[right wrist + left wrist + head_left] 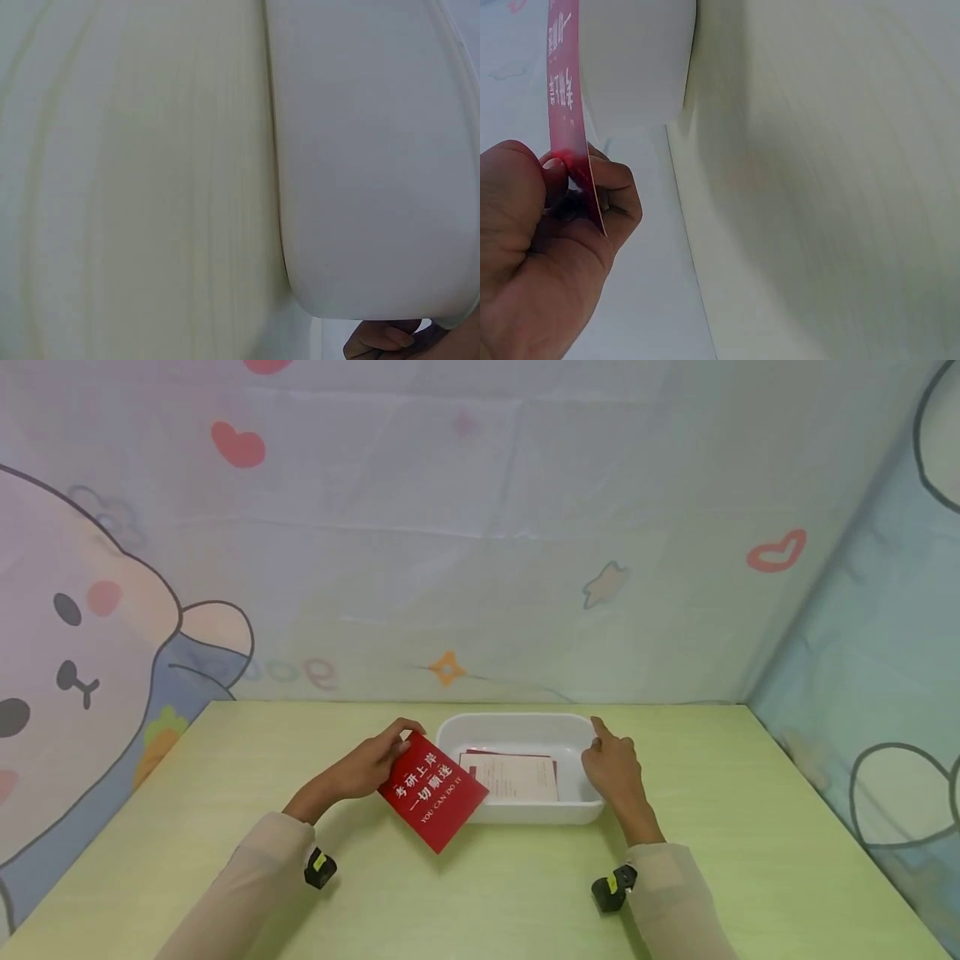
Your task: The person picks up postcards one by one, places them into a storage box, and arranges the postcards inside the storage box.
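My left hand (pixel 367 766) pinches one corner of a red card (pixel 437 797) with white Chinese writing and "YOU CAN DO IT". Tilted, the card hangs in front of the left end of a white plastic tub (pixel 517 813), partly covering it. In the left wrist view, thumb and fingers clasp the card (pixel 566 75) from both faces. Inside the tub lies a cream printed card (pixel 513 778), with red edges showing beneath it. At the tub's right end my right hand (pixel 617 768) holds the rim; its curled fingers show partly in the right wrist view, under the tub's edge.
A pale green-yellow tabletop (pixel 465 902) carries the tub near its back edge. Behind it hangs a cartoon-printed cloth (pixel 480 568), with another cloth side (pixel 862 710) at the right. Black wrist cameras (pixel 320 868) sit on both sleeves.
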`<move>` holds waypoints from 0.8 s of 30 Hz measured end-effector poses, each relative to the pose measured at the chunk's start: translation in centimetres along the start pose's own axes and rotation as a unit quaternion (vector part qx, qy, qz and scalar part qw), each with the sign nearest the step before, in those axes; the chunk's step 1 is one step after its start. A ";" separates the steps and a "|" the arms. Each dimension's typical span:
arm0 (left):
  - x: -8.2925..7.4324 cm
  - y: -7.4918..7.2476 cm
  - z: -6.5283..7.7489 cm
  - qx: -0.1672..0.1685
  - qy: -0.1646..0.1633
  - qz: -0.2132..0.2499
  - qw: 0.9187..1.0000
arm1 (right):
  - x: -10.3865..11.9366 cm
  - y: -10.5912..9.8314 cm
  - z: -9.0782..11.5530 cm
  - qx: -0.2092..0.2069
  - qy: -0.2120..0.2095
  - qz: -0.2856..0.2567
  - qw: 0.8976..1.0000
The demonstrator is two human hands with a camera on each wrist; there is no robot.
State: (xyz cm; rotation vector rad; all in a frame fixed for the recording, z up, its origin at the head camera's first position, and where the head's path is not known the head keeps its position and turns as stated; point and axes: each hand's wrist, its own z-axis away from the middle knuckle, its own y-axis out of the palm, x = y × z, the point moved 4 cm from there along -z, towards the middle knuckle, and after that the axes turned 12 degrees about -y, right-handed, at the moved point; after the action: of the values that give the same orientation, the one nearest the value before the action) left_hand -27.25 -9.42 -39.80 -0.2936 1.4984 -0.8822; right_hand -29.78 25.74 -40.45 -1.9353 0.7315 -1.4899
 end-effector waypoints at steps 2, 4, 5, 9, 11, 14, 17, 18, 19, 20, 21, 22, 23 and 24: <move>-0.1 0.1 -0.1 -0.001 0.002 0.010 1.000 | 0.1 0.0 0.1 0.000 0.000 0.002 1.000; -0.3 0.1 -0.2 -0.002 0.003 0.018 1.000 | 0.1 0.0 0.1 -0.003 0.000 0.004 1.000; -0.4 0.1 -0.3 -0.004 0.004 0.021 1.000 | 0.1 0.0 0.1 -0.003 0.001 0.004 1.000; -0.8 0.2 -0.5 -0.012 0.003 0.025 1.000 | 0.0 0.0 0.0 -0.007 0.000 0.009 1.000; -1.0 0.4 -0.6 -0.018 0.002 0.029 0.999 | 0.0 0.0 0.0 -0.006 0.001 0.010 1.000; -1.4 0.6 -1.0 -0.026 0.003 0.039 0.999 | 0.0 -0.1 0.0 -0.006 0.002 0.012 1.000; -1.5 1.1 -1.4 -0.024 -0.005 0.056 0.998 | 0.1 -0.1 0.1 -0.005 0.007 0.009 1.000; -1.6 1.2 -1.6 -0.024 -0.009 0.060 0.998 | 0.1 -0.1 0.1 -0.004 0.008 0.007 1.000; -1.6 1.3 -1.6 -0.022 -0.012 0.064 0.998 | 0.1 -0.1 0.1 -0.003 0.008 0.005 1.000; -1.6 1.4 -1.7 -0.021 -0.014 0.068 0.997 | 0.1 -0.1 0.1 -0.003 0.008 0.004 1.000; -1.5 1.5 -1.7 -0.020 -0.016 0.072 0.997 | 0.0 -0.1 0.0 -0.002 0.008 0.004 1.000; -1.6 1.5 -1.7 -0.020 -0.015 0.075 0.997 | 0.1 0.0 0.0 -0.002 0.007 0.004 1.000; -1.6 1.5 -1.7 -0.021 -0.014 0.079 0.997 | 0.1 0.0 0.0 -0.002 0.006 0.006 1.000; -1.6 1.5 -1.7 -0.022 -0.012 0.082 0.996 | 0.1 0.0 -0.1 -0.003 0.004 0.008 1.000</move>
State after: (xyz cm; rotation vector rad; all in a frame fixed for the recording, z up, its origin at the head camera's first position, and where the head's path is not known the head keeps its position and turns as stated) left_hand -28.11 -6.74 -39.80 -0.2088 1.4986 -0.7149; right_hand -29.84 25.69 -40.35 -1.9241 0.7552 -1.4878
